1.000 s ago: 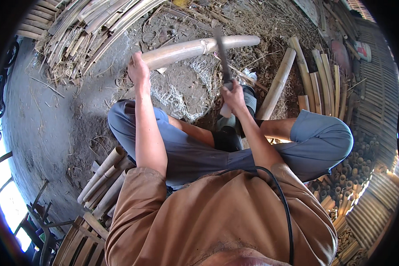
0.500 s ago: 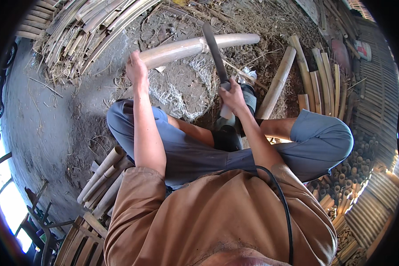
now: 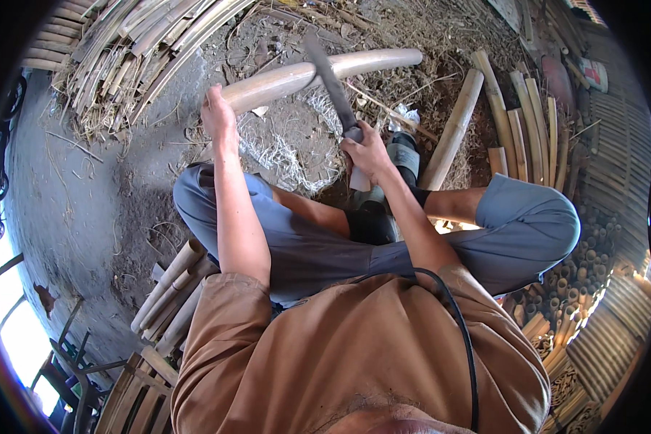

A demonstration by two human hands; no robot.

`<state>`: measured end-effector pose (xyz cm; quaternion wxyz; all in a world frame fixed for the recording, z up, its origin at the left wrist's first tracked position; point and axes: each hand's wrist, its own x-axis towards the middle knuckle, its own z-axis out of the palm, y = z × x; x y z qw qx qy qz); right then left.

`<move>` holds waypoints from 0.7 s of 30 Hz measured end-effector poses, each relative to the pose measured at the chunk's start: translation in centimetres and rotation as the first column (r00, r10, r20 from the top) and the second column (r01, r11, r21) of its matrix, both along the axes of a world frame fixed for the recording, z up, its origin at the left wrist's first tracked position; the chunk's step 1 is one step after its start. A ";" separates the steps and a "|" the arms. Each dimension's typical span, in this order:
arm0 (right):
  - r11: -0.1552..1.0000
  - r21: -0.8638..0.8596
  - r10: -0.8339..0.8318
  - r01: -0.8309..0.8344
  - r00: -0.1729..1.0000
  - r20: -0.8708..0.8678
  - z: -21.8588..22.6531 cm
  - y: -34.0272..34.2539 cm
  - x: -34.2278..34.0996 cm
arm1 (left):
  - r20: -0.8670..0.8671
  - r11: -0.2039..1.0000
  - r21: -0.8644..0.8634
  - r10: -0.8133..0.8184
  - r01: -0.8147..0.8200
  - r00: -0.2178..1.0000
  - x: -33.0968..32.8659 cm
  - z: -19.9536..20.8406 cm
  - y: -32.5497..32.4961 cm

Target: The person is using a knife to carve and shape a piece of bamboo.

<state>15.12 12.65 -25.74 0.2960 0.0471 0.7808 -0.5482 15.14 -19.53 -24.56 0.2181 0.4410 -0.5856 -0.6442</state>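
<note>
A thick, pale bamboo pole (image 3: 271,84) lies across the space in front of me, its far end pointing right. My left hand (image 3: 218,116) is closed around its near left end. In my right hand (image 3: 369,152) is the handle of a long machete (image 3: 328,83), its dark blade crossing over the pole near a joint. The blade tip points up and to the left, beyond the pole. From this angle I cannot tell whether the blade touches the bamboo. My legs are folded, and a dark shoe (image 3: 403,155) shows beside my right hand.
Another bamboo pole (image 3: 452,134) lies to the right, next to several upright split pieces (image 3: 517,137). A heap of bamboo strips (image 3: 145,54) is at the far left. Crumpled clear plastic (image 3: 286,163) lies on the dirt floor. More cut poles (image 3: 168,282) rest by my left hip.
The machete and my right hand have shifted left along the pole, toward its joint. My left hand keeps its grip, with the pole nearly still.
</note>
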 end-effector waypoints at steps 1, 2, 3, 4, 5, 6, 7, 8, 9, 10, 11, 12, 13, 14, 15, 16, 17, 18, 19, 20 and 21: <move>0.996 0.074 0.059 -0.055 0.996 -0.064 0.0 0.2 -0.3 | 0.036 0.999 0.045 -0.007 0.006 0.999 0.0 0.1 0.6; 0.996 0.070 0.057 -0.052 0.996 -0.062 0.3 0.2 -0.8 | 0.068 0.997 0.083 -0.007 0.002 0.998 0.0 0.6 0.8; 0.975 0.188 0.141 -0.114 0.980 -0.137 1.0 0.1 -1.4 | 0.071 0.997 0.074 0.001 -0.007 0.997 0.2 0.2 0.1; 0.937 0.308 0.233 -0.164 0.951 -0.202 1.6 -0.1 -1.7 | 0.063 1.000 0.021 0.014 -0.015 0.998 0.3 -0.3 -0.4; 0.966 0.255 0.114 -0.042 0.954 -0.275 1.7 0.1 -1.4 | 0.052 0.999 -0.025 0.025 -0.023 0.998 0.3 -1.1 -0.7; 0.948 0.319 0.076 0.009 0.964 -0.255 1.2 0.8 -2.0 | 0.048 0.999 -0.025 0.033 -0.032 0.998 0.1 -1.8 -1.0; 0.952 0.290 -0.035 0.100 0.975 -0.221 0.6 1.4 -2.1 | 0.014 0.995 -0.100 0.018 -0.017 1.000 -0.1 -2.5 -1.4; 0.943 0.269 -0.149 0.195 0.972 -0.182 0.2 1.9 -2.1 | -0.017 0.985 -0.170 -0.003 0.000 1.000 -0.3 -3.1 -1.5; 0.942 0.273 -0.148 0.196 0.971 -0.187 -0.4 2.3 -1.9 | -0.021 0.986 -0.165 -0.003 0.000 1.000 -0.4 -3.1 -1.4; 0.965 0.170 -0.178 0.198 0.976 -0.126 -1.1 2.6 -1.5 | -0.022 0.984 -0.176 -0.014 0.010 1.000 -0.4 -3.1 -1.2; 0.976 0.063 -0.204 0.208 0.977 -0.066 -1.4 2.9 -1.4 | -0.027 0.982 -0.186 -0.029 0.024 0.999 -0.8 -2.9 -0.9; 0.989 0.018 -0.145 0.146 0.989 -0.006 0.0 1.8 -0.4 | -0.029 0.982 -0.185 -0.031 0.025 0.999 -0.6 -2.5 -0.7; 0.993 -0.015 -0.113 0.113 0.993 -0.014 -0.7 1.3 -0.4 | -0.054 0.994 -0.109 -0.022 0.016 0.998 -0.4 -2.0 -0.6; 0.996 -0.053 -0.078 0.077 0.997 -0.021 -0.6 0.4 -0.2 | -0.075 0.999 -0.037 -0.010 0.007 0.997 0.1 -1.6 -0.8; 1.000 -0.015 -0.012 0.014 0.992 0.127 1.4 0.4 -0.7 | -0.064 1.000 -0.015 0.006 -0.007 0.998 0.6 -1.1 -0.7; 1.000 -0.019 -0.011 0.014 0.992 0.128 0.5 0.8 -0.8 | -0.063 1.000 -0.020 0.006 -0.007 0.998 0.7 -1.4 -1.1; 0.998 0.069 -0.010 0.010 1.000 -0.002 -0.6 1.8 -1.6 | -0.052 0.998 -0.061 0.000 -0.003 0.999 0.2 -1.9 -1.3; 0.987 0.162 0.006 0.013 0.993 -0.120 -1.1 2.6 -2.2 | -0.031 0.995 -0.096 0.000 -0.003 1.000 0.0 -2.1 -1.1; 0.992 0.125 -0.012 0.023 0.996 -0.091 -1.6 3.4 -2.8 | -0.034 0.996 -0.094 -0.001 -0.002 0.999 -0.3 -2.3 -1.1; 0.992 0.127 -0.007 0.018 0.996 -0.087 -1.4 3.0 -2.6 | -0.038 0.993 -0.119 -0.019 0.014 0.999 -0.3 -2.4 -1.1; 0.984 0.057 -0.166 0.167 0.986 -0.024 -0.8 2.0 -2.0 | -0.042 0.989 -0.145 -0.036 0.030 0.998 0.0 -2.2 -1.2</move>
